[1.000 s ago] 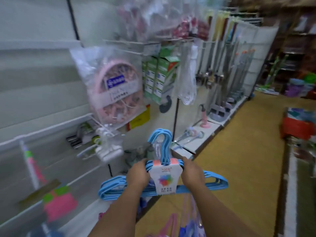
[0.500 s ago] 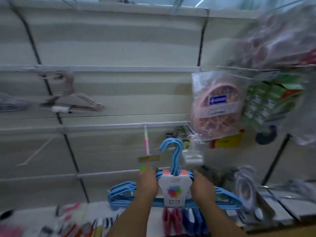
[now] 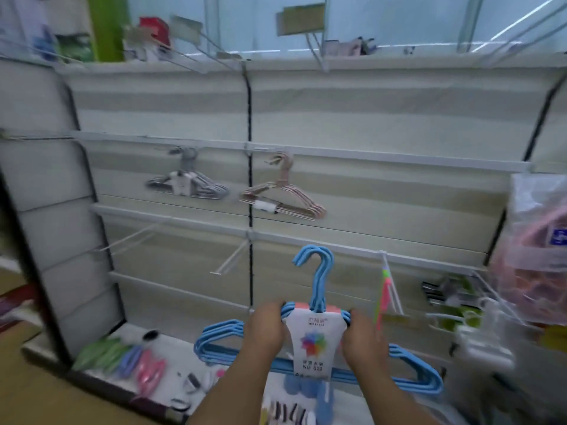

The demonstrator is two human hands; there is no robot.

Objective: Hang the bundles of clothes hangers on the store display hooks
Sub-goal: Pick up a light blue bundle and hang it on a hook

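Shift in view: a second ago you looked down the aisle with the wall at your left; now you face the display wall [image 3: 399, 124] square on, so the free hooks are in front of you.
Far left: an empty hook [image 3: 129, 240] juts from the middle rail.
Upper left of centre: a grey bundle [image 3: 187, 184] already hangs from the upper rail.
Centre: a pink bundle [image 3: 283, 199] hangs just right of it; below, another empty hook [image 3: 230, 259] sticks out, near your load and up to its left.
Your left hand [image 3: 265, 329]: fingers curled round the left shoulder of the blue bundle [image 3: 319, 342], as before.
Blue bundle: upright at near centre, hook tops apart from any hook, not yet hung.
Your right hand [image 3: 363, 342]: fingers wrapped round the right shoulder.
Far right: bagged pink goods [image 3: 540, 240] hang.
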